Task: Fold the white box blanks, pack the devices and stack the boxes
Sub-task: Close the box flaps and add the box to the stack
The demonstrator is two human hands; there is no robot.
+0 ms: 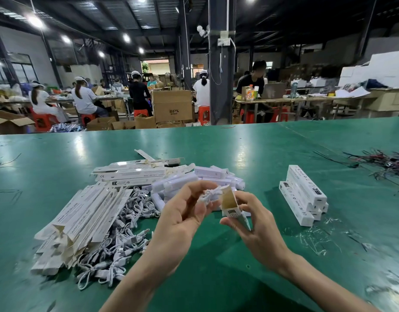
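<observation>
A factory packing hall. Past the wide green-topped work table (261, 140), workers in white caps (83, 95) sit on red plastic stools (43, 121) at long benches at ten o'clock. Brown corrugated cardboard cartons (172, 105) stand at twelve o'clock beside a dark steel pillar (221, 86).

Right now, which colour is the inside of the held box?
Brown; the box shows best in the head view.

Your left hand (182, 219) and right hand (254, 224) are bare. Over the table (216, 152), both forearms (135, 278) show uncovered and slim.
</observation>
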